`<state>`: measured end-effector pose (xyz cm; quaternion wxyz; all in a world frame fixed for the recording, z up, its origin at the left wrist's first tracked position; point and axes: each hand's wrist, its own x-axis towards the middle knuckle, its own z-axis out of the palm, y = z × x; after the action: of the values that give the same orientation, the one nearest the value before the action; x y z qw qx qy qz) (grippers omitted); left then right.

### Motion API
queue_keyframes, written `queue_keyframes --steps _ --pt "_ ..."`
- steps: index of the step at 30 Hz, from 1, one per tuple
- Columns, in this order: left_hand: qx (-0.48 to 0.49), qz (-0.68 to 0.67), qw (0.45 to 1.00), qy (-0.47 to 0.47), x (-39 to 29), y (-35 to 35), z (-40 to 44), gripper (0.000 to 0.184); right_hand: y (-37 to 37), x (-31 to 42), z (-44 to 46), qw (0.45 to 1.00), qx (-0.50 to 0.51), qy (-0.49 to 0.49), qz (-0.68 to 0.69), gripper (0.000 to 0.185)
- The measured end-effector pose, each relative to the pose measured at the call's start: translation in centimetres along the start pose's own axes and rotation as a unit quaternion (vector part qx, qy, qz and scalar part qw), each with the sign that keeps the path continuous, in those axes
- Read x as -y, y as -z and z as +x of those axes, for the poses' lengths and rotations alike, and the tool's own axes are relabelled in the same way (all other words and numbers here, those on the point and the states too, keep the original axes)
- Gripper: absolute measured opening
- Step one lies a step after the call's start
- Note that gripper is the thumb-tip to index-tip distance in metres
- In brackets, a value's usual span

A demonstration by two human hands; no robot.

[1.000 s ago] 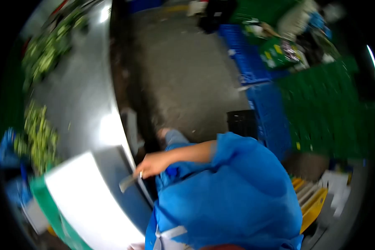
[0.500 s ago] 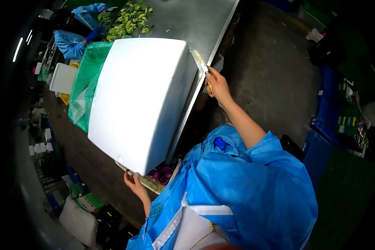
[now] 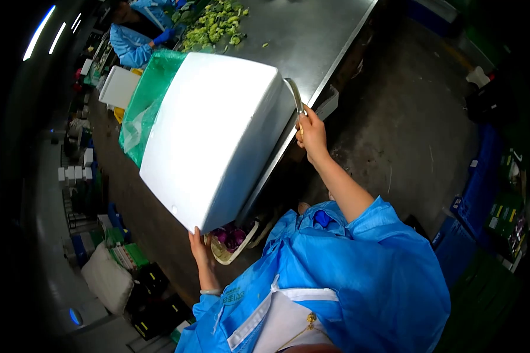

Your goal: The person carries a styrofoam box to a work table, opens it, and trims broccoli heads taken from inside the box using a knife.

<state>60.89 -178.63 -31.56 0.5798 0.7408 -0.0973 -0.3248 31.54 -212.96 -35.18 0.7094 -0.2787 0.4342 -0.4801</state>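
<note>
A large white foam box stands on the metal table and fills the middle of the view; I see its flat face and one side, and its contents are hidden. My left hand grips the box at its near lower corner. My right hand is closed around the handle of a curved knife. Its blade points away from me, beside the far end of the box, over the table's edge. Under the near end, a pale basket holds purple vegetables.
Green vegetable florets lie piled on the metal table. A person in a blue sleeve works across it. A container lined with green plastic adjoins the box. Blue crates stand at right.
My left hand has come up against the box's near corner, its fingers now touching it. My right hand still holds the knife, whose blade has turned. The whole view has shifted.
</note>
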Motion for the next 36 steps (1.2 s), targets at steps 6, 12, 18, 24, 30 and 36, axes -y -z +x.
queue_keyframes --steps 6,12,18,24,30,36 --pt "-0.032 -0.017 0.999 -0.015 0.8 -1.0 -0.4 0.061 -0.1 -0.2 0.0 1.000 0.009 -0.008 -0.014 0.043" --pt "-0.051 -0.026 0.998 -0.030 1.3 -1.6 -0.5 0.062 -0.7 -1.1 -0.2 1.000 0.010 0.014 -0.001 0.043" --pt "-0.104 -0.025 0.993 -0.047 3.2 -0.4 1.0 0.066 -0.3 -1.4 -1.9 0.999 0.025 -0.025 -0.030 0.044" --pt "-0.031 0.007 0.998 -0.057 2.1 0.4 0.4 0.060 -0.2 -2.2 -3.3 0.998 0.048 -0.021 -0.037 0.046" --pt "0.042 -0.079 0.996 -0.008 2.4 4.4 -2.1 0.052 -2.2 -5.7 -10.2 0.992 0.104 -0.043 -0.064 0.047" --pt "-0.056 -0.110 0.987 0.105 12.7 13.9 -3.3 0.036 -3.5 -12.0 -22.4 0.799 0.444 0.150 -0.378 0.046"
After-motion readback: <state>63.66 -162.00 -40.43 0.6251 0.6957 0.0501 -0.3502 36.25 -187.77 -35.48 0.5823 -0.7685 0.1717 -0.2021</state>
